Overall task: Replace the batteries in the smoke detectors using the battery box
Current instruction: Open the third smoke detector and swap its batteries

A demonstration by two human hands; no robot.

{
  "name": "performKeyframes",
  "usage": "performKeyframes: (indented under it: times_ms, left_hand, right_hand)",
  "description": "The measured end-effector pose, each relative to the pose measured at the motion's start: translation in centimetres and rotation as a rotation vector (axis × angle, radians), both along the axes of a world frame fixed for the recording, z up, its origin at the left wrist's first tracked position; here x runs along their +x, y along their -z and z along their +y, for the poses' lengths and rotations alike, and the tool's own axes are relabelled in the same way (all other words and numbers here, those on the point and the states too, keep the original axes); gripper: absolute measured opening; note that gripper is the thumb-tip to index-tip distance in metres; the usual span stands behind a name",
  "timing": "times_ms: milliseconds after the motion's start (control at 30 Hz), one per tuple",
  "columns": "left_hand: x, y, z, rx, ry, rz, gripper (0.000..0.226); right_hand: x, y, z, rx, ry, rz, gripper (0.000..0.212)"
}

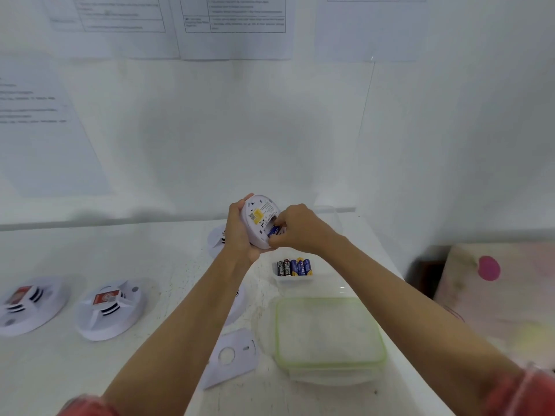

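My left hand (238,232) holds a white round smoke detector (258,219) up over the table, its back facing me, with a yellow label on it. The fingertips of my right hand (295,231) pinch a blue battery (274,231) that lies in the detector's open battery bay. Below them a small clear battery box (295,279) stands on the table with several blue and black batteries (295,267) in it. A flat white cover plate (232,357) lies near my left forearm.
Two more white detectors (109,309) (28,303) with red labels lie at the left of the white table (120,259). A clear container with a green-rimmed lid (329,333) sits at the right near the table's right edge. Another detector (215,240) lies behind my left hand. Papers hang on the wall.
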State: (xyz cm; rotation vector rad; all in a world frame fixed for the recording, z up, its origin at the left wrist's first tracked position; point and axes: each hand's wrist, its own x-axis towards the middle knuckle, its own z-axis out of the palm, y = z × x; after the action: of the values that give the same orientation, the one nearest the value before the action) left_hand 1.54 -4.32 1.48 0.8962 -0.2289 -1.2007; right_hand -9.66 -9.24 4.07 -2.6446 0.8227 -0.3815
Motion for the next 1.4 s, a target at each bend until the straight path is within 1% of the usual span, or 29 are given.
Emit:
performKeyframes:
  times_ms: [67,200,267,367,467,633,733,867,900,967,1033,1100,1233,1333,1367,1400]
  left_hand:
    - [-0.2,0.0,0.1,-0.016,-0.011,0.003,0.028]
    - [-0.4,-0.2,0.3,-0.041,-0.01,0.01,0.03]
    - [-0.3,-0.2,0.2,-0.048,-0.025,-0.001,0.029]
    - [-0.3,-0.4,0.2,-0.065,-0.025,0.012,0.028]
    - [-0.6,-0.8,0.3,-0.045,0.02,0.015,0.028]
    - [-1.0,-0.6,0.0,-0.017,-0.015,-0.028,0.025]
    - [-1.2,-0.6,0.1,-0.013,-0.025,-0.005,0.02]
    - [-1.4,-0.3,0.3,-0.03,-0.063,-0.04,0.022]
    - [-1.4,-0.3,0.3,-0.027,-0.068,-0.043,0.022]
    - [-1.3,-0.6,0.4,-0.025,-0.063,-0.031,0.02]
    - [-1.3,-1.1,0.2,-0.057,-0.06,-0.045,0.02]
    - [-1.4,-1.5,0.1,-0.078,-0.066,-0.076,0.023]
    - [-1.6,-1.5,-0.2,-0.066,-0.038,-0.057,0.03]
    - [-1.3,-1.6,-0.2,-0.069,-0.032,-0.049,0.028]
    - [-1.0,-1.6,-0.1,-0.079,-0.041,-0.041,0.027]
    - [-0.8,-1.5,0.0,-0.089,-0.053,-0.028,0.026]
  right_hand:
    - [-0.1,0.0,0.3,-0.032,-0.022,0.002,0.03]
    - [-0.3,-0.1,0.7,-0.113,-0.056,-0.023,0.044]
    - [-0.4,-0.3,0.8,-0.125,-0.051,-0.027,0.042]
    - [-0.3,0.1,0.5,-0.046,0.022,-0.092,0.033]
    - [-0.2,0.4,0.1,0.032,0.088,-0.165,0.039]
    - [-0.3,0.3,-0.1,0.176,0.134,-0.174,0.031]
    - [-0.3,0.4,-0.4,0.278,0.151,-0.178,0.026]
    - [-0.4,0.7,-0.6,0.384,0.187,-0.187,0.038]
    - [-0.4,0.7,-0.6,0.399,0.189,-0.186,0.039]
    - [-0.4,0.6,-0.6,0.434,0.197,-0.213,0.034]
    - [-0.4,0.3,-0.6,0.451,0.229,-0.299,0.028]
    - [-0.3,-0.5,-0.7,0.439,0.255,-0.38,0.029]
    - [0.0,-1.7,-0.8,0.459,0.239,-0.469,0.029]
    - [-1.2,-1.8,-1.5,0.503,0.338,-0.591,0.028]
    - [-1.9,-1.7,-2.1,0.507,0.388,-0.571,0.026]
    - [-2.6,-1.4,-2.8,0.491,0.439,-0.481,0.025]
